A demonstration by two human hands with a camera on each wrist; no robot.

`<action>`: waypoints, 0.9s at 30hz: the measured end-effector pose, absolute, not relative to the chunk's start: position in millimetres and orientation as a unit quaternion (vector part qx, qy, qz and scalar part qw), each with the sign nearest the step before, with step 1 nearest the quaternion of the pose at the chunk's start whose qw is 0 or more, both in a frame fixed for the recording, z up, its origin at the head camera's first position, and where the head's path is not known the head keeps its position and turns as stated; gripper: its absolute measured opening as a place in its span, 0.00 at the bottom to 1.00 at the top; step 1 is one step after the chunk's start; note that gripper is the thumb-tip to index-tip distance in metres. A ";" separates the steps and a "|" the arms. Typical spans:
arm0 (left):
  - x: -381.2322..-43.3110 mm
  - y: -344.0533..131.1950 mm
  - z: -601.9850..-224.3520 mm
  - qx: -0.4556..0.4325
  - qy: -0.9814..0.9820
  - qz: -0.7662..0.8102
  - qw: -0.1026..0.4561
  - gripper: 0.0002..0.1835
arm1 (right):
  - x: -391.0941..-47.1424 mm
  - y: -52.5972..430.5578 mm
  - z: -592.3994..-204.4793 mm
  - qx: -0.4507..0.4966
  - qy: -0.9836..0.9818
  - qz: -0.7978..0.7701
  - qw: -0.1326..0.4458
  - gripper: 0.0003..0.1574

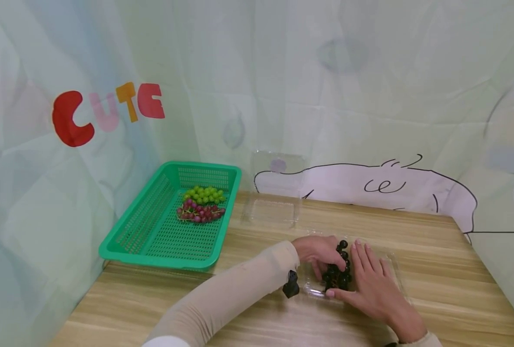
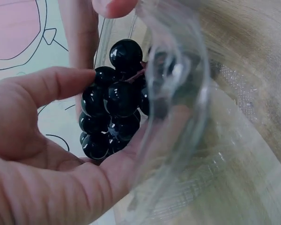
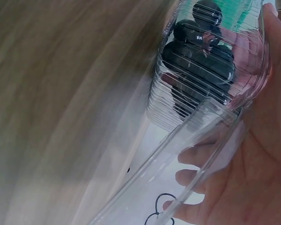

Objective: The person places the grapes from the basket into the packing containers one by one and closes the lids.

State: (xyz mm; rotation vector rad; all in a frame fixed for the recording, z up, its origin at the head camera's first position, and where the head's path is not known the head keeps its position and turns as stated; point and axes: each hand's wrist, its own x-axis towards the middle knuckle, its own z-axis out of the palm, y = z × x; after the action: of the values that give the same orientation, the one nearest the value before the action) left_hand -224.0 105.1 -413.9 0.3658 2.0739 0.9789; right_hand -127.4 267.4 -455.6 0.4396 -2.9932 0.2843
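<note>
A bunch of black grapes [image 1: 341,278] is in an open clear plastic box [image 1: 313,292] at the table's right. My left hand [image 1: 319,250] reaches in from the left and grips the bunch; its thumb presses the dark grapes [image 2: 122,99] in the left wrist view. On the box's right side lies my right hand [image 1: 376,289], fingers straight and thumb along the near rim. Through the ribbed box wall [image 3: 161,105], the right wrist view shows the grapes [image 3: 199,65]. The left hand's fingertips are partly hidden by the bunch and the plastic.
A green plastic basket [image 1: 166,262] at the left holds a bunch of green grapes [image 1: 205,195] and a bunch of red grapes [image 1: 200,213]. Another clear box [image 1: 274,212] stands behind with its lid raised against the printed curtain [image 1: 283,72]. Beneath everything is a wooden table [image 1: 439,270].
</note>
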 end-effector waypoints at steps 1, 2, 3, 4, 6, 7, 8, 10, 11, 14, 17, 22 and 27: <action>-223.9 105.4 -414.1 0.145 0.818 0.386 0.400 0.19 | -127.5 267.5 -455.6 0.145 -0.984 0.093 0.053 0.78; -223.7 105.5 -414.4 0.145 0.816 0.389 0.402 0.18 | -127.5 267.6 -455.6 0.146 -0.984 0.092 0.054 0.78; -223.5 105.8 -414.8 0.145 0.815 0.389 0.404 0.18 | -127.5 267.7 -455.6 0.146 -0.983 0.092 0.055 0.78; -223.5 106.1 -415.4 0.146 0.814 0.390 0.405 0.17 | -127.4 267.8 -455.7 0.147 -0.983 0.091 0.055 0.78; -223.4 107.0 -416.3 0.147 0.812 0.392 0.406 0.17 | -127.4 267.9 -455.8 0.148 -0.983 0.090 0.055 0.78; -223.6 107.5 -416.9 0.146 0.813 0.392 0.405 0.19 | -127.3 268.0 -455.8 0.148 -0.983 0.090 0.055 0.78; -223.6 107.7 -417.5 0.147 0.811 0.395 0.404 0.19 | -127.3 268.0 -455.9 0.148 -0.983 0.090 0.054 0.78; -223.7 108.6 -418.7 0.146 0.811 0.399 0.402 0.20 | -127.4 268.1 -455.7 0.148 -0.984 0.090 0.053 0.78; -223.5 108.8 -418.7 0.145 0.812 0.400 0.401 0.20 | -127.4 268.1 -455.7 0.147 -0.984 0.090 0.052 0.78; -222.4 109.2 -418.4 0.147 0.818 0.395 0.392 0.18 | -127.7 268.0 -455.1 0.147 -0.984 0.092 0.049 0.78; -221.0 109.5 -417.1 0.150 0.829 0.380 0.381 0.14 | -127.9 267.7 -454.6 0.147 -0.984 0.094 0.049 0.78; -217.3 108.8 -413.0 0.157 0.838 0.370 0.370 0.13 | -127.4 267.9 -454.3 0.147 -0.983 0.096 0.049 0.77; -211.7 102.4 -407.9 0.158 0.843 0.370 0.357 0.07 | -127.2 267.9 -454.9 0.146 -0.983 0.094 0.052 0.78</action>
State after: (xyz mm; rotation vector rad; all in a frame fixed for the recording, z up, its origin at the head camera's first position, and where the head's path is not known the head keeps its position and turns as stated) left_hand -211.7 102.4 -407.9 0.4082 2.1758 0.9556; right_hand -127.2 267.9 -454.9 0.4452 -2.9914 0.2862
